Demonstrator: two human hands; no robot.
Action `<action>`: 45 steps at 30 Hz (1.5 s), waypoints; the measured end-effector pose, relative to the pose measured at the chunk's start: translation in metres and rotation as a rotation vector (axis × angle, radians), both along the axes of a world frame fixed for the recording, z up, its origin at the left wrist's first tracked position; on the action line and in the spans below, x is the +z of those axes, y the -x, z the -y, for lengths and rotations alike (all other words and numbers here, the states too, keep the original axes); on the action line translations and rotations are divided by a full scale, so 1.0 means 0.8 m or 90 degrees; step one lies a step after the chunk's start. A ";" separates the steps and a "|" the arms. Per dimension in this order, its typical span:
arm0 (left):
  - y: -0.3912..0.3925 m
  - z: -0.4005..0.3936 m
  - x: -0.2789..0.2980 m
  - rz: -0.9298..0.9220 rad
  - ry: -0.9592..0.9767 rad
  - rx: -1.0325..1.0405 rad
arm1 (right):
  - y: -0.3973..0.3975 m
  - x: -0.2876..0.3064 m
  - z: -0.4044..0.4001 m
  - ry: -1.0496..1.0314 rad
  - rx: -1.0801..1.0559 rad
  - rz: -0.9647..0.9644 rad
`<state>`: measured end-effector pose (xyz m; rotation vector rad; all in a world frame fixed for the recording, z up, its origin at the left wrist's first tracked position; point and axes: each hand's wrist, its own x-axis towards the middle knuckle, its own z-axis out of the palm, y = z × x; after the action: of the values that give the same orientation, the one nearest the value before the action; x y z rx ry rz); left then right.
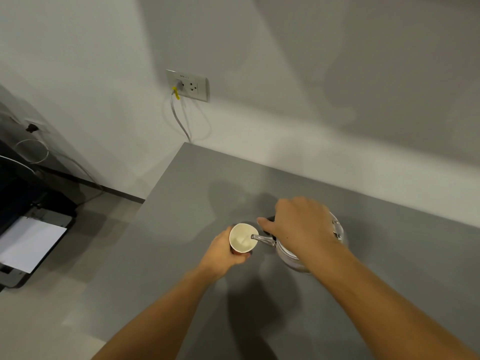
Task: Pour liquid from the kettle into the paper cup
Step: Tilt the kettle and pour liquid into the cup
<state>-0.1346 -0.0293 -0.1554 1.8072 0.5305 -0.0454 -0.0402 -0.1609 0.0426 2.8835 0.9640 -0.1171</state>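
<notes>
While the spout tip hangs over the mouth of the paper cup, the following items stand on record.

Item one: paper cup, white, upright on the grey bench, near its middle. Left hand wraps the cup's side from the near left, its grip closed around the wall. Something pale shows at the bottom of the cup; whether it is liquid cannot be told.

Item two: kettle, shiny metal, just to the right of the cup, tipped toward it. Its spout reaches across the cup's right rim. Right hand covers the top, its grip closed on a dark handle that shows only in part. No stream can be made out at the spout.

Item three: wall socket, with a plug and grey cable dropping behind the bench edge. Well apart from the work.

Item four: printer with white paper, on the far left, off the bench.

Handling note, by judgement: the pour looks to be beginning or under way. Keep the spout tip inside the rim, not resting on it. Raise the tilt slowly, so the flow stays thin. Hold the cup lightly; a squeeze would buckle the thin wall. Watch the level and ease the kettle back before the cup nears full.
</notes>
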 end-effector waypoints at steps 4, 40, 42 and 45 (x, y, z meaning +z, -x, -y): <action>0.000 0.000 0.002 0.002 -0.012 -0.002 | 0.001 -0.001 -0.009 0.001 0.008 -0.003; 0.000 0.001 0.001 0.010 0.001 0.001 | 0.005 0.003 -0.027 0.058 0.033 0.035; 0.000 0.000 0.000 0.013 0.000 0.001 | 0.005 0.003 -0.027 0.059 0.036 0.037; 0.001 0.000 0.000 0.014 -0.002 0.000 | 0.005 0.003 -0.028 0.059 0.035 0.034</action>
<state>-0.1353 -0.0297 -0.1554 1.8082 0.5147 -0.0250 -0.0444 -0.1386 0.0453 2.7600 0.9996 -0.0782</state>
